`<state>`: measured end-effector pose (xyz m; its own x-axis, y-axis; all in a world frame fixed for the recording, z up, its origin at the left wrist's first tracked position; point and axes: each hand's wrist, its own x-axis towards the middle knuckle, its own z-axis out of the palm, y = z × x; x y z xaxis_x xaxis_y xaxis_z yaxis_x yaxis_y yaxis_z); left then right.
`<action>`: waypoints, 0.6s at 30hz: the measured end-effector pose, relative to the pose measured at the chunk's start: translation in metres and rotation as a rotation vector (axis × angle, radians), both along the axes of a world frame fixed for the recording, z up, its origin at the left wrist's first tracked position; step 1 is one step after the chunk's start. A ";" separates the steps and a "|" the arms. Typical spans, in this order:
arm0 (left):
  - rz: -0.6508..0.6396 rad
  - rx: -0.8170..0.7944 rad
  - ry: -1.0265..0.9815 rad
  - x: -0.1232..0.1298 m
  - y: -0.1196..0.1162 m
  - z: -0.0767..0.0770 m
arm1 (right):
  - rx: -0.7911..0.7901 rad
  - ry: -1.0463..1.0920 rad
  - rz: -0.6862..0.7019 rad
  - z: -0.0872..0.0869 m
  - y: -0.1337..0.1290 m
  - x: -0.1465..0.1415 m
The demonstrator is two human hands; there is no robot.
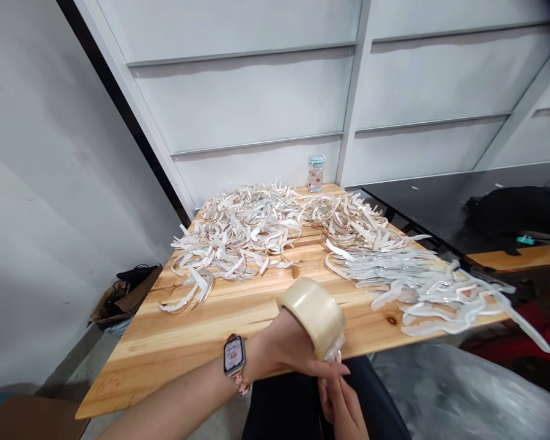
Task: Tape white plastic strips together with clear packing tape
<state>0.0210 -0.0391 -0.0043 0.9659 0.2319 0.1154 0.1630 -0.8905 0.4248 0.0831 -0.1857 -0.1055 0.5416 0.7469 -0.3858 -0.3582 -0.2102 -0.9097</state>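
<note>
A wide roll of clear packing tape [318, 311] is held over the near edge of the wooden table, tilted on its side. My left hand [288, 348], with a watch on its wrist, is closed on the roll, and part of it is hidden behind the tape. Crumpled clear film [335, 349] shows at the roll's lower right edge. Below it my right hand [343, 406] is closed, its fingertips meeting those of my left hand. What the right fingers pinch is small and mostly covered.
White curved plastic strips lie in a left heap [238, 232], a right heap [352, 220] and a flatter stack [407, 275] overhanging the right edge. A lidded bottle [316, 174] stands at the back. A black table [431, 201] is to the right, a cardboard box [128, 299] at left.
</note>
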 end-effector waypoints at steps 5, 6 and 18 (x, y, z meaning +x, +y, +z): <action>0.009 0.057 0.020 0.001 0.000 0.004 | 0.002 -0.010 0.001 -0.006 0.002 0.000; 0.009 0.068 0.016 0.001 0.000 0.004 | 0.011 -0.002 0.011 -0.006 0.003 0.000; 0.017 0.066 0.037 0.000 0.000 -0.003 | 0.090 0.055 0.117 0.001 0.007 0.004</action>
